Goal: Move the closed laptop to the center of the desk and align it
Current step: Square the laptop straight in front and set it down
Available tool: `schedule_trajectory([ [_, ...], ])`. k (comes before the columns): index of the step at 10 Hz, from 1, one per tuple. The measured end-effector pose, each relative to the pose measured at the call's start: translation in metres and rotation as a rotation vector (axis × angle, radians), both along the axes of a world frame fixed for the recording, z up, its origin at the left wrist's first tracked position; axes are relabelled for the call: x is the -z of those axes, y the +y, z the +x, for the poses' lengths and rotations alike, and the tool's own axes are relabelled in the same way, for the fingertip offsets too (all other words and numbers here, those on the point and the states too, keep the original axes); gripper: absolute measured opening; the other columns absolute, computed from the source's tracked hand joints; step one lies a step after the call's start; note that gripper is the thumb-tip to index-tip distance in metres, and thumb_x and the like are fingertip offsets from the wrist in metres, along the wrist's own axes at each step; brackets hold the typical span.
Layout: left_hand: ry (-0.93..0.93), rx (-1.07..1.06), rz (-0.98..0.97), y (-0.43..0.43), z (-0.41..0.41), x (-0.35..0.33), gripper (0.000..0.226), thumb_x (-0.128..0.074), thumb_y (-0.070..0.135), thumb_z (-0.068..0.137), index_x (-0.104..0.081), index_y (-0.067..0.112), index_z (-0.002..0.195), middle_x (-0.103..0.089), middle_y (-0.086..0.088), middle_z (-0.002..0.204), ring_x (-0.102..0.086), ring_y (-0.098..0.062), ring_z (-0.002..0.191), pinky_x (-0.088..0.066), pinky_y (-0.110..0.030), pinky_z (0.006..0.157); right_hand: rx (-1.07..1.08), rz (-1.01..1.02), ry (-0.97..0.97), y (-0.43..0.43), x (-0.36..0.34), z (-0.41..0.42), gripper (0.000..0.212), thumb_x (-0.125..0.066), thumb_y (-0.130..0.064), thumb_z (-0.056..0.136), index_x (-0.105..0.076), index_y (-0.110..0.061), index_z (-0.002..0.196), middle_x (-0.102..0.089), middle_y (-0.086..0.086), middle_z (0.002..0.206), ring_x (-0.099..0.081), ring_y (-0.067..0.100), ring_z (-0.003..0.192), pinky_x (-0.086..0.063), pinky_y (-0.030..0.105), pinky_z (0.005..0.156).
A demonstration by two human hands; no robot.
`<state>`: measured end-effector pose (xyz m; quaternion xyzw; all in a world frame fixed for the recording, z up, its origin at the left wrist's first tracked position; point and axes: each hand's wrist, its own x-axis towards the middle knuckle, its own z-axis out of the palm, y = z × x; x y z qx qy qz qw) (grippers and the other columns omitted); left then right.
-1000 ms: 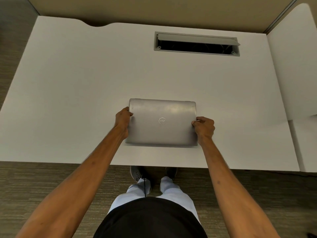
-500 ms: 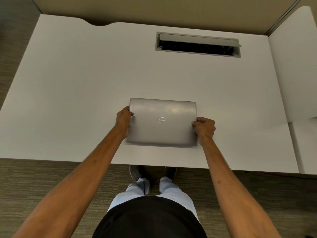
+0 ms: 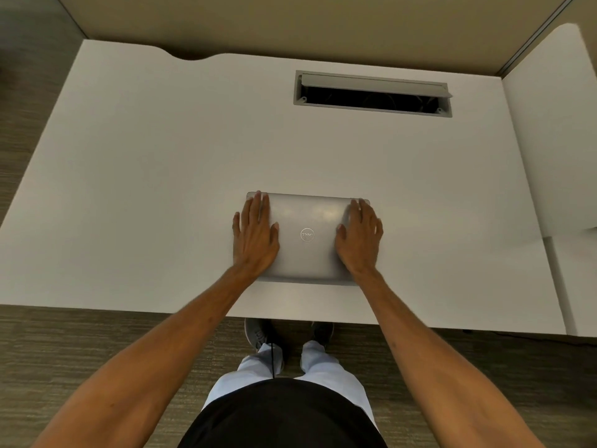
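Closed laptop point(image 3: 307, 237) flat on desk point(image 3: 145, 189), near front edge, long axis 9-to-3. Left hand point(image 3: 255, 234) and right hand point(image 3: 360, 237) flat on lid ends, fingers toward 12, unclenched, grasping nothing. Desk center lies toward 12.

Evenly and softly lit from overhead, a little dim. Faint glare across the laptop point(image 3: 307, 221) lid; thin soft shadow under its near edge on the desk point(image 3: 145, 189). Sharp at centre, slightly soft and bowed by wide-angle distortion toward the edges.
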<state>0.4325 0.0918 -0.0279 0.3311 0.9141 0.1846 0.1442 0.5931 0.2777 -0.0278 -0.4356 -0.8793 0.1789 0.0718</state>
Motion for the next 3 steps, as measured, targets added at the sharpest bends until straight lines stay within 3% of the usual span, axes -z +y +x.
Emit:
schedule_trajectory([
  [1, 0.099, 0.112, 0.0, 0.007, 0.003, -0.002, 0.072, -0.04, 0.034, 0.113, -0.014, 0.014, 0.177, -0.011, -0.008, 0.186, -0.015, -0.031, 0.172, -0.017, -0.057, 0.137, -0.143, 0.024, -0.054, -0.006, -0.002, -0.014, 0.066, -0.052, -0.027, 0.103, -0.032, -0.012, 0.164, -0.034, 0.01, 0.172, -0.027, 0.028, 0.162, -0.018, 0.059, 0.131],
  [3, 0.236, 0.171, 0.034, 0.023, 0.0, -0.008, 0.069, -0.03, 0.04, 0.116, -0.01, 0.017, 0.178, -0.006, -0.005, 0.187, -0.011, -0.025, 0.173, -0.015, -0.054, 0.138, -0.226, 0.102, -0.071, -0.011, -0.007, -0.03, 0.062, -0.038, -0.035, 0.108, -0.028, -0.015, 0.166, -0.029, 0.008, 0.176, -0.021, 0.025, 0.164, -0.016, 0.059, 0.132],
])
